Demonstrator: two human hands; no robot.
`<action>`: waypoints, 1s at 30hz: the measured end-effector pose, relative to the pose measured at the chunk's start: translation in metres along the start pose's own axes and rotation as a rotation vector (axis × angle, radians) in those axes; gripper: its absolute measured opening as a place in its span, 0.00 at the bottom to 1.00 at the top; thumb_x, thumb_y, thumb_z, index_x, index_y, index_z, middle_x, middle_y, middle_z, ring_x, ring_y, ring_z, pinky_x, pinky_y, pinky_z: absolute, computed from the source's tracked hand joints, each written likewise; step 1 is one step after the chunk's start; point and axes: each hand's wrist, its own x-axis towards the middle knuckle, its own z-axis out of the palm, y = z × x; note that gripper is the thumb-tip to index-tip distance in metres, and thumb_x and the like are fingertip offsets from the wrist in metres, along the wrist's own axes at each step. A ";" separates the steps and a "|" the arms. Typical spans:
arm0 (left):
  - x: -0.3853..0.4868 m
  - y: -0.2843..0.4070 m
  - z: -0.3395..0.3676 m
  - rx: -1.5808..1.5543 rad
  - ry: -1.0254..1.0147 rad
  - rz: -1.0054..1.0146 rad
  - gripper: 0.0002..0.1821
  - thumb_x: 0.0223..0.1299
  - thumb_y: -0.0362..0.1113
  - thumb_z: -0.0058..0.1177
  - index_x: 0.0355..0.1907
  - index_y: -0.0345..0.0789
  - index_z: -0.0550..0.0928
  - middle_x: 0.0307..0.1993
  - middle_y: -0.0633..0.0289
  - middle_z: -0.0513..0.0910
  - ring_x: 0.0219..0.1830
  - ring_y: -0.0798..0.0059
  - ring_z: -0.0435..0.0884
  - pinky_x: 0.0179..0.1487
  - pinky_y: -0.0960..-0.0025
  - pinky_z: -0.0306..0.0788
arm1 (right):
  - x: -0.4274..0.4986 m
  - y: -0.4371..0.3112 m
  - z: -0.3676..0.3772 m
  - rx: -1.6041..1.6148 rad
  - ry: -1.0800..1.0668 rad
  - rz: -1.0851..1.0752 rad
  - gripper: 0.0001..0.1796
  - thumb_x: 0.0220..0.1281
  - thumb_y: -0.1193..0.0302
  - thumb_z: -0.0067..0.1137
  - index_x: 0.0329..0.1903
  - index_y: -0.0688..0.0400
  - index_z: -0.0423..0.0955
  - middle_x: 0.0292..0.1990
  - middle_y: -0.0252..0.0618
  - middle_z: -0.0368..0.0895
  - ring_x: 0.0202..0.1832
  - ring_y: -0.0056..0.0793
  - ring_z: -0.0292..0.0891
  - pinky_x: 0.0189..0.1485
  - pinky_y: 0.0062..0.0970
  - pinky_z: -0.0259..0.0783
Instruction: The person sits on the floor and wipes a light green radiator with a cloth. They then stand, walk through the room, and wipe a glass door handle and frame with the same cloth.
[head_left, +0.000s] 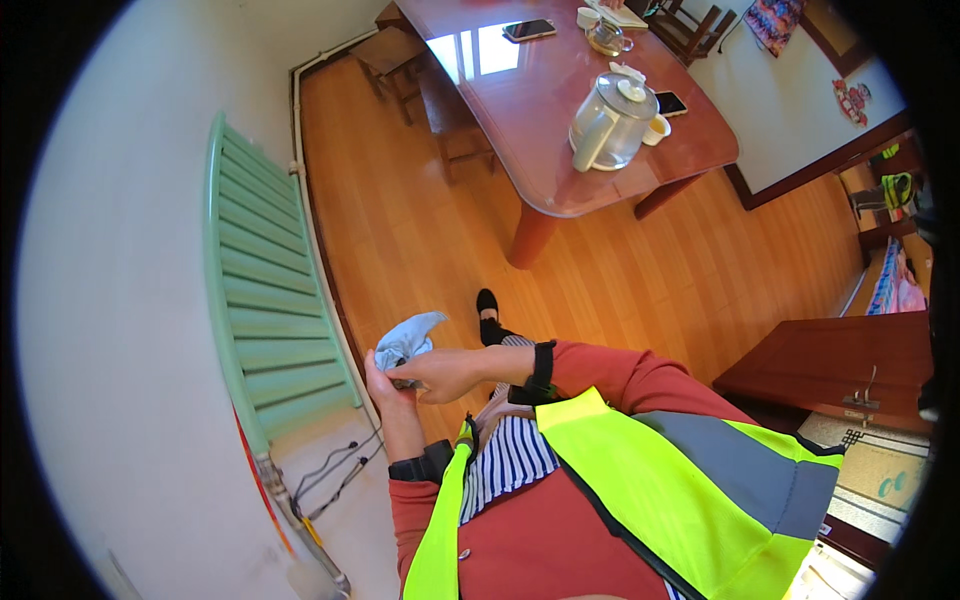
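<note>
Both my hands meet low in the picture, left of the middle, over the wooden floor. A crumpled light-blue cloth (407, 339) lies between them, with one end sticking up to the right. My left hand (386, 382) supports it from the left side, palm turned inward. My right hand (442, 373) reaches across from the right, its fingers pressed on the cloth's lower part. Something small and dark shows at the right fingertips; I cannot tell what it is. The fingers partly hide the cloth's lower edge.
A green radiator (274, 300) is on the wall at left, with pipes and cables (330, 480) below. Ahead stands a red-brown table (525, 127) with a glass kettle (611, 124), phones (529, 30), cups and a glass teapot (606, 37). Wooden stools (386, 52) are beside it; a cabinet (832, 360) is right.
</note>
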 end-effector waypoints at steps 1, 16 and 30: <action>0.021 0.007 0.004 0.018 0.021 0.008 0.19 0.65 0.53 0.42 0.35 0.41 0.81 0.32 0.66 0.84 0.34 0.68 0.82 0.39 0.62 0.76 | 0.011 0.008 -0.018 0.014 -0.030 -0.020 0.32 0.52 0.72 0.58 0.63 0.60 0.65 0.47 0.54 0.78 0.49 0.51 0.75 0.47 0.42 0.71; 0.210 0.168 0.219 0.282 0.185 0.347 0.17 0.65 0.45 0.45 0.41 0.33 0.80 0.38 0.62 0.82 0.39 0.69 0.81 0.43 0.65 0.75 | 0.120 0.141 -0.324 0.288 0.626 0.087 0.15 0.57 0.72 0.56 0.48 0.61 0.76 0.40 0.41 0.83 0.42 0.30 0.78 0.44 0.30 0.74; 0.376 0.278 0.346 0.948 -0.073 0.452 0.16 0.66 0.44 0.49 0.38 0.30 0.78 0.34 0.64 0.79 0.36 0.77 0.75 0.43 0.69 0.69 | -0.047 0.340 -0.525 -0.141 1.877 0.859 0.13 0.60 0.65 0.60 0.41 0.61 0.81 0.34 0.43 0.84 0.37 0.30 0.80 0.43 0.30 0.74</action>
